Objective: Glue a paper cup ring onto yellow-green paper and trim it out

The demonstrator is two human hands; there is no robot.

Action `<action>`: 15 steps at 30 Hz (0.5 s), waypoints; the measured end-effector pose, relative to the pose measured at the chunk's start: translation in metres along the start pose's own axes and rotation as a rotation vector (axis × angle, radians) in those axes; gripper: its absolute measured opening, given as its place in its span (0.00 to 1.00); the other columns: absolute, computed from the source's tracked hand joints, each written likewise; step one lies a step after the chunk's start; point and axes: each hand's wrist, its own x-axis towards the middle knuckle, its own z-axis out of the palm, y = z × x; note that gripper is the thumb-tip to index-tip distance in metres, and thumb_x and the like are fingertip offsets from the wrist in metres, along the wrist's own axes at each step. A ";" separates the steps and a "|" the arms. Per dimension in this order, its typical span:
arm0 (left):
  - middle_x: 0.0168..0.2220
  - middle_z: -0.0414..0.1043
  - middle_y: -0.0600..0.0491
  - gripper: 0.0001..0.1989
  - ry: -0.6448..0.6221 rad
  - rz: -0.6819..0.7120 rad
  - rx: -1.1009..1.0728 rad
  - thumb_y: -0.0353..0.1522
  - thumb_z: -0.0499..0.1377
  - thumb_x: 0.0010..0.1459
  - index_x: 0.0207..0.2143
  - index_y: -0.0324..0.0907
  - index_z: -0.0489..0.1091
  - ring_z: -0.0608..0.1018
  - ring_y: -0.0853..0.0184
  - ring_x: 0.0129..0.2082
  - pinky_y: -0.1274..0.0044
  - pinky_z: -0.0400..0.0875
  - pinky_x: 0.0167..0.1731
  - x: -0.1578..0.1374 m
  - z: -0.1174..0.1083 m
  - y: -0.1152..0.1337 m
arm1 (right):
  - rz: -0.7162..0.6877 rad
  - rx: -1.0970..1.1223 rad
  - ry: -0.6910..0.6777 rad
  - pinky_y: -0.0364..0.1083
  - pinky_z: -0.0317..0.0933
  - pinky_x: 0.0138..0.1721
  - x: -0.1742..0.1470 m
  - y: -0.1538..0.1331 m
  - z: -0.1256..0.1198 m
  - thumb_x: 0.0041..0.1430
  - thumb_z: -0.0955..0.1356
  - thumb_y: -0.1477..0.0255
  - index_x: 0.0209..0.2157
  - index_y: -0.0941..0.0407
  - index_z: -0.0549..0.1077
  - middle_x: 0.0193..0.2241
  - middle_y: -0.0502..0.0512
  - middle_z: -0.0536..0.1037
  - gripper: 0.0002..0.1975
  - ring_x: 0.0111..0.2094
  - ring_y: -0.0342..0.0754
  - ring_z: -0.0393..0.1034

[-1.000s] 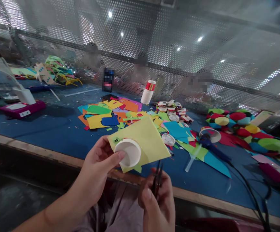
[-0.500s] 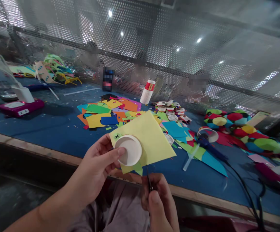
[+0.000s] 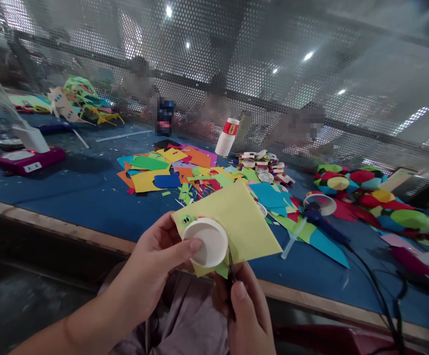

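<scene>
While the left hand [image 3: 159, 268] pins things together, this reads as a cutting step.
left hand: closed on a yellow paper sheet [image 3: 236, 224] with a white round cup [image 3: 207, 241] pressed flat on it, thumb on the cup's inside, fingers behind the sheet.
right hand [image 3: 246, 308]: closed round dark scissors [image 3: 231, 271], just below the left hand; blades point up, tips touching the sheet's lower edge right beside the cup's rim.
step: judged as starting a cut round the cup's edge, the cup serving as a template; little cut so far.
next move: likely needs the blades to follow the rim closely while the left hand turns the sheet; thumb sits near the blades.
sheet: thin, matte, flat, square-cornered; small green eye sticker near its left corner; green scrap under its lower edge.
cup: smooth, stiff-looking, shallow circle.
beyond the hands: blue desk [image 3: 70, 182], coloured paper offcuts [image 3: 162, 170], an upright red-and-white cup stack [image 3: 226, 137], and to the right a blue glue gun [image 3: 320, 219] with cord.
</scene>
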 end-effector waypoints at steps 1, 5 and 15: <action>0.35 0.86 0.50 0.23 -0.001 0.008 0.000 0.36 0.85 0.37 0.36 0.42 0.83 0.82 0.69 0.30 0.84 0.80 0.27 0.000 0.000 0.000 | 0.013 0.005 -0.006 0.46 0.67 0.33 0.000 0.000 0.001 0.50 0.80 0.43 0.28 0.51 0.81 0.27 0.52 0.77 0.25 0.31 0.48 0.70; 0.34 0.86 0.51 0.20 -0.030 0.041 0.000 0.35 0.84 0.41 0.35 0.43 0.82 0.82 0.69 0.30 0.84 0.80 0.28 0.000 -0.001 0.000 | 0.001 0.068 -0.041 0.49 0.71 0.37 0.003 -0.002 0.005 0.49 0.81 0.45 0.31 0.50 0.83 0.31 0.54 0.81 0.23 0.32 0.50 0.73; 0.32 0.84 0.54 0.18 -0.029 0.054 0.008 0.33 0.84 0.42 0.33 0.44 0.83 0.82 0.70 0.29 0.85 0.79 0.28 0.002 -0.004 -0.001 | 0.021 0.010 0.025 0.59 0.73 0.56 0.003 0.006 0.000 0.52 0.80 0.47 0.36 0.51 0.86 0.36 0.59 0.86 0.22 0.51 0.64 0.81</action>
